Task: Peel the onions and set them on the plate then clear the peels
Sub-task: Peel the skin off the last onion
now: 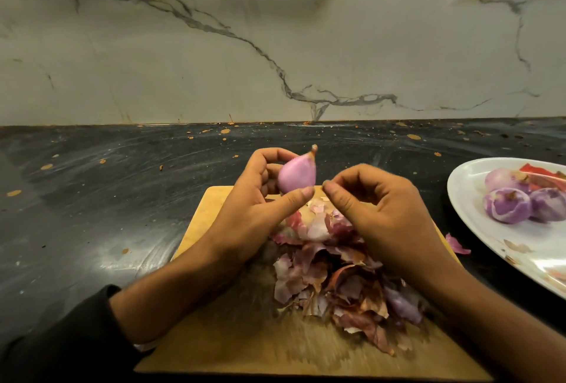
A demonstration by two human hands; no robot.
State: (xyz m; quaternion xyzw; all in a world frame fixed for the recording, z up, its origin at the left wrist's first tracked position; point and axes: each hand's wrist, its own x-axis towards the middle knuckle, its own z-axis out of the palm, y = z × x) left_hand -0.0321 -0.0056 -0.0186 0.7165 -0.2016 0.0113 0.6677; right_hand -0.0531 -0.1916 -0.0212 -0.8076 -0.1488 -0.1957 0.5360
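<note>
Cutting board (232, 343): its centre and right half are covered by a heap of peels (337, 278), while its left and near parts lie bare. Right of the board stands the plate (477, 238), with one loose peel (456, 244) between them. Left of and behind the board the dark counter (107, 198) is open up to the marble wall (275, 45).

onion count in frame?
4. One in the left hand above the board: onion. Three on the plate at right. More may be hidden beyond the frame edge or under the peels.
</note>
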